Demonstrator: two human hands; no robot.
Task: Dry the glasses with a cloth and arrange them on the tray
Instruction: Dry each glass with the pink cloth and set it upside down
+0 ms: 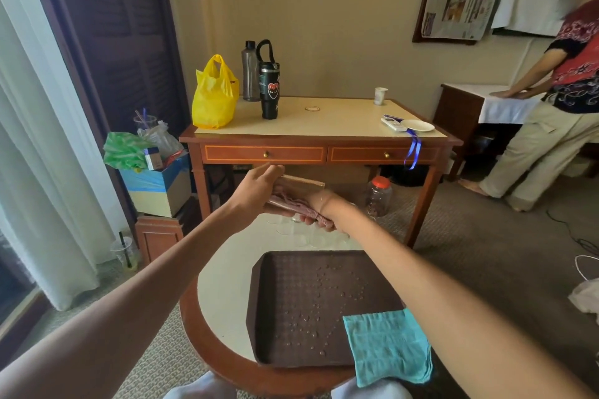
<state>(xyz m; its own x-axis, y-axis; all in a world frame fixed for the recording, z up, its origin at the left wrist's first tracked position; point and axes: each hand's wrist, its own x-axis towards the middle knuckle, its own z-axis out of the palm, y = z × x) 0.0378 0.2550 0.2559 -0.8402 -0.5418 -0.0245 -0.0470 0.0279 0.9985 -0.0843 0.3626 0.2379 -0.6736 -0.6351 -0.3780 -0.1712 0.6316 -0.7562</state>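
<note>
My left hand grips a clear glass lying sideways, raised above the round table. A pink cloth is stuffed into the glass, and my right hand holds that cloth at the glass's mouth. Several more clear glasses stand on the table just beyond the tray. The brown tray lies in front of me, holds no glass, and has water drops on it. A teal cloth hangs over the tray's near right corner.
The round table has a wooden rim. Behind it stands a wooden desk with a yellow bag, two bottles, a cup and a plate. A red-lidded jar sits on the floor. A person stands at the right.
</note>
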